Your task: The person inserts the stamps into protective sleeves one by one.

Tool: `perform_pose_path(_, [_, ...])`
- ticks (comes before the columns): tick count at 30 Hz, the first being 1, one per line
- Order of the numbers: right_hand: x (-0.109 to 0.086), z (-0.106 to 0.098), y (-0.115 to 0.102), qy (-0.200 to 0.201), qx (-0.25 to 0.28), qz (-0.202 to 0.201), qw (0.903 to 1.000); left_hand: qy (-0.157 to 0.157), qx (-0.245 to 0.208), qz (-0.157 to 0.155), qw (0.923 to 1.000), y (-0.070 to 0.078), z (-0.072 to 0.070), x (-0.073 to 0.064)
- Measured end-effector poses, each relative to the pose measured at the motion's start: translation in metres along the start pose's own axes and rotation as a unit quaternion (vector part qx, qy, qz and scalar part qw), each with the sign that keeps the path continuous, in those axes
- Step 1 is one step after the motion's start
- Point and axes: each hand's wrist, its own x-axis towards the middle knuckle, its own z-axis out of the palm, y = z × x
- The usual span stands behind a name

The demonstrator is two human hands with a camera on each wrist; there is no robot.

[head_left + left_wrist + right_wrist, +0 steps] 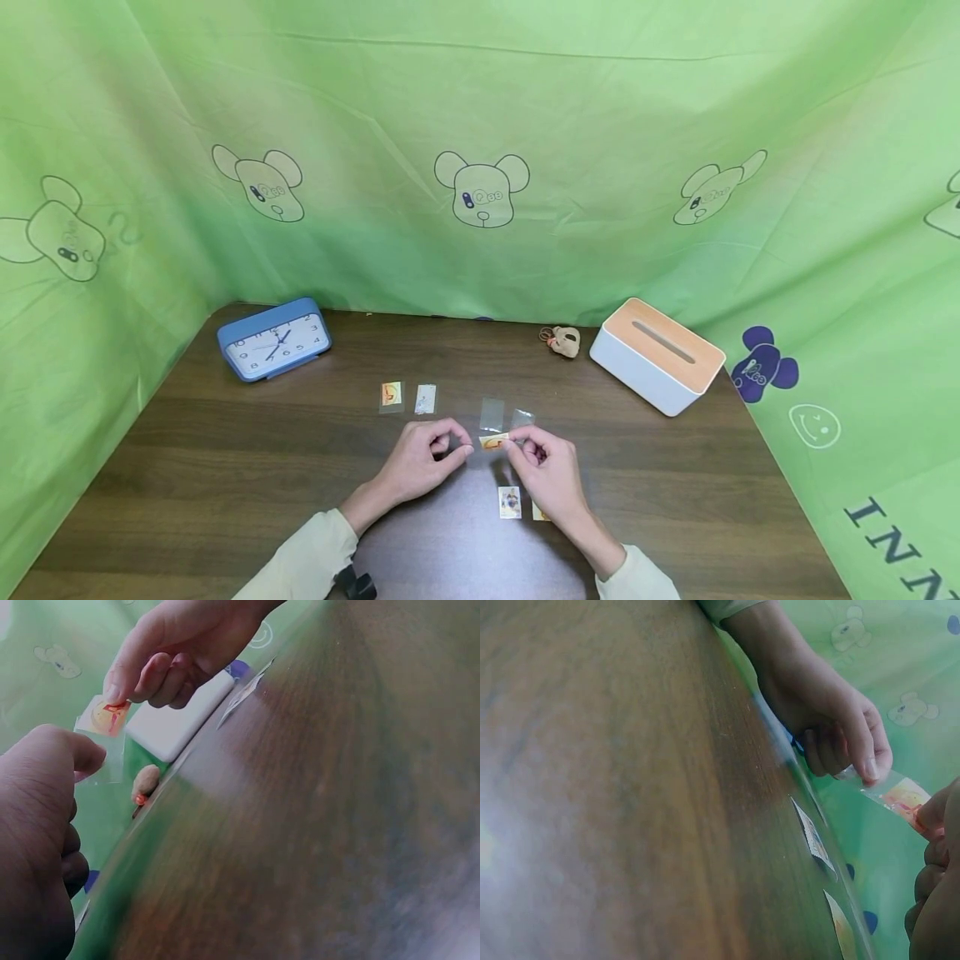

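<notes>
My left hand [423,458] pinches a small clear plastic sleeve [871,787] between thumb and index finger. Facing it, my right hand [551,473] grips a small picture card [491,442] with a yellow and orange print, by one end. In the wrist views the card's other end overlaps the sleeve's edge, both held above the table. Under my right hand lie a card with a figure [509,502] and a yellowish card [540,512], partly hidden by that hand. Just beyond my hands are two clear sleeves, one upright [492,414] and one slanted [524,417].
Left of those, a yellow-orange card in a sleeve [392,395] lies beside a pale sleeved card [425,398]. A blue clock [273,342] stands back left. At the back right are a plush keychain [564,342] and a wood-topped tissue box [652,362], before a green curtain [480,275].
</notes>
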Motion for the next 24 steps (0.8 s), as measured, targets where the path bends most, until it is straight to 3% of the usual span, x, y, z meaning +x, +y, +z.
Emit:
perform_pose_path(10, [-0.0005,-0.0002,-0.0022,-0.008,-0.001,0.017,0.9998,0.004,0.003,0.006,1.0,0.0007,0.0009,-0.0003])
perform_pose_path(19, [-0.0002,-0.0006,-0.0005,-0.02,-0.017,-0.006,0.9996,0.003,0.001,-0.002,1.0,0.0015,0.0003,0.0002])
perform_pose_path(24, [0.0001,-0.0019,0.0016,-0.013,-0.004,0.004,0.9999,0.008,-0.002,-0.006,0.9999,0.002,-0.0001,0.0004])
